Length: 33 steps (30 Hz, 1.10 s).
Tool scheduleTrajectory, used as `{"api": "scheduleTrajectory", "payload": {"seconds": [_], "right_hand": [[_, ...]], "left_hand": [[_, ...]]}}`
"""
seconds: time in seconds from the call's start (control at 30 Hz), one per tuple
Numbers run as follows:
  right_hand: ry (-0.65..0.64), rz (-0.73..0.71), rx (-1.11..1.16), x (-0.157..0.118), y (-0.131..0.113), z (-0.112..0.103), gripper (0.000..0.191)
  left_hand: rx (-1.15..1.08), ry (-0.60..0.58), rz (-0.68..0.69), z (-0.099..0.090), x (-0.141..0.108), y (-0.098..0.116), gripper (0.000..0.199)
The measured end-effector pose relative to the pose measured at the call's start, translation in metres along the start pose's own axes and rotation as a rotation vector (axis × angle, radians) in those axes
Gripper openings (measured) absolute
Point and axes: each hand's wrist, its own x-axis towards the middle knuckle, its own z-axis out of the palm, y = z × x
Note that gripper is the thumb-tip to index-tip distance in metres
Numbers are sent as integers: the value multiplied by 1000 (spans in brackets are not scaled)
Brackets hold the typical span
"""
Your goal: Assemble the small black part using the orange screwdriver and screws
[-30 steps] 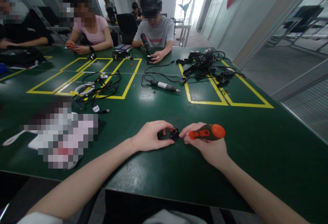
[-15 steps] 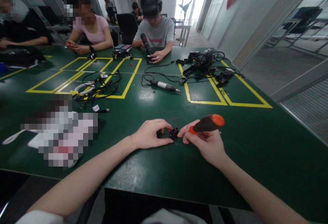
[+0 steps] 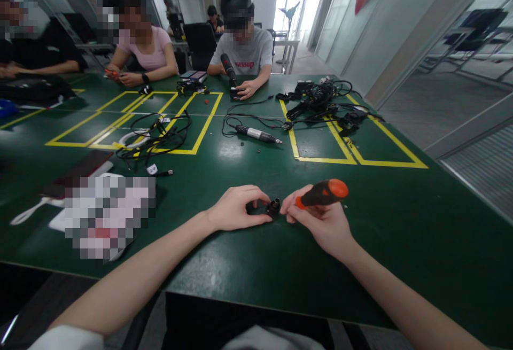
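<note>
On the green table, my left hand (image 3: 240, 208) has its thumb and fingers curved around a small black round part with a short ringed neck (image 3: 274, 207), gripping it at the table surface. My right hand (image 3: 316, 216) is closed around a screwdriver (image 3: 320, 194) with a black and orange handle, its butt end tilted up to the right. Right fingertips come close to the black part; whether they touch it I cannot tell. The screwdriver's shaft and tip are hidden by the fingers.
An electric screwdriver (image 3: 258, 134) with its cord lies beyond my hands. Tangled black cables (image 3: 320, 99) are heaped at the back right, and more cables (image 3: 160, 131) lie to the left. A phone (image 3: 80, 173) rests at the left. Co-workers sit across the table (image 3: 224, 264).
Both hands stay nearly in place. The screwdriver handle has tilted very slightly to the left, and the whole view has shifted a little.
</note>
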Motion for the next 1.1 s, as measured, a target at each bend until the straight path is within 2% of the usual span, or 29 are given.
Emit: {"api": "scheduleTrajectory", "payload": {"seconds": [0.27,0.53,0.7,0.83,1.1], "right_hand": [[-30,18,-54,2,-5,-1,36],[103,5,-23,4,1,0,33],[124,-122,-141,5,2,-3,27],[157,-129,-283,0,2,-3,21],[62,-127,-307,-4,-7,2,16]], "left_hand": [[11,-7,3,-1,1,1,29],[11,-6,10,0,1,-1,30],[-4,-4,10,0,1,-1,31],[-15,-12,-14,0,1,0,31],[13,-11,-16,1,-2,1,29]]}}
